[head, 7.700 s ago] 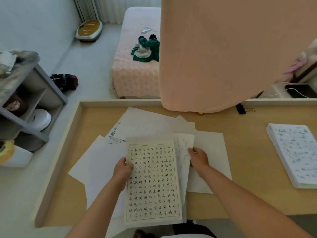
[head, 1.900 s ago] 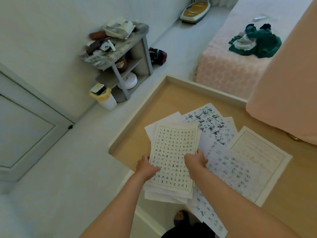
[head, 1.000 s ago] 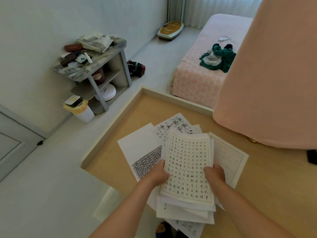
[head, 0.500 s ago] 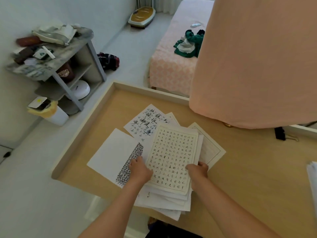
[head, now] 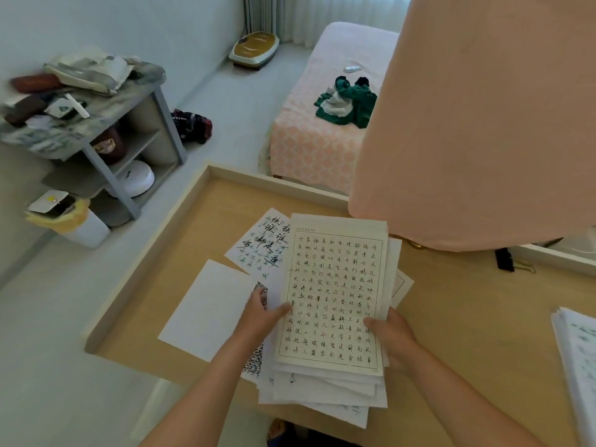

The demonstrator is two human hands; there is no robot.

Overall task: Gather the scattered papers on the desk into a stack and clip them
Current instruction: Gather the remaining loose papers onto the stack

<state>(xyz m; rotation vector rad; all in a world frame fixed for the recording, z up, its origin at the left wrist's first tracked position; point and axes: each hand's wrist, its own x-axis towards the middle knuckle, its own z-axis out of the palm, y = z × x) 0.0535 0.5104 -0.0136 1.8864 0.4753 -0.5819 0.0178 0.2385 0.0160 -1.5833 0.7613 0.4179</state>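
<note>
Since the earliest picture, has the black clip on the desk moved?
No. The black clip lies by the desk's far rim, right of the small gold object under the pink cloth, same as in every earlier view that shows it.

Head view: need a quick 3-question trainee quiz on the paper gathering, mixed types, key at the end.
1. True or false: the binder clip lies on the desk, apart from the stack.
2. Which grips the stack? A: left hand only. B: right hand only. C: both.
3. Fill in: the blank sheet lies on the stack's ____ side.
Key: 1 true; 2 C; 3 left.
</note>
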